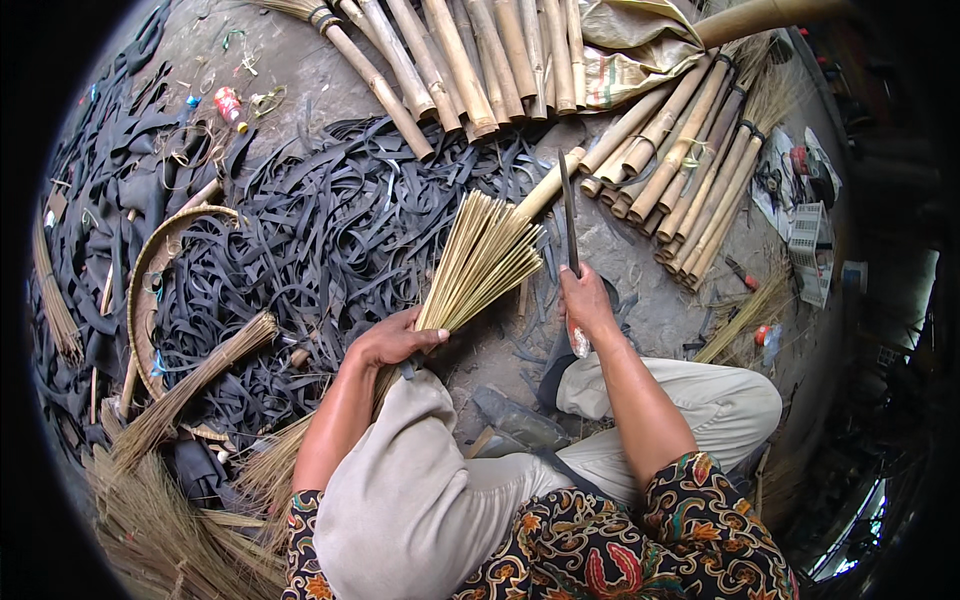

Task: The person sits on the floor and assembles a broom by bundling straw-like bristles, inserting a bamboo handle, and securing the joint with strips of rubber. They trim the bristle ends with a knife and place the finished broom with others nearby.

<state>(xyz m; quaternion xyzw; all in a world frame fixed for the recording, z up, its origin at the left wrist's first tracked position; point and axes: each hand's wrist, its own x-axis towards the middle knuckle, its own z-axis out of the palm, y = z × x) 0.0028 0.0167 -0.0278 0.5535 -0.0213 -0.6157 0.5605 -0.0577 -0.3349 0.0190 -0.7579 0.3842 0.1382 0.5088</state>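
My left hand is closed round a bundle of thin sticks above my bent knee. The cut ends of the sticks fan out away from me. In my right hand a long knife stands with its dark blade pointing away from me, just right of the fanned ends and apart from them. The knife's handle end shows below my fist. Behind the bundle a bamboo handle lies on the floor, its near part hidden by the sticks.
Dark rubber strips heap up on the left, with a round woven tray among them. Bamboo-handled brooms lie at the far right; more bamboo poles lie at the back. Loose stick bundles rest at the near left.
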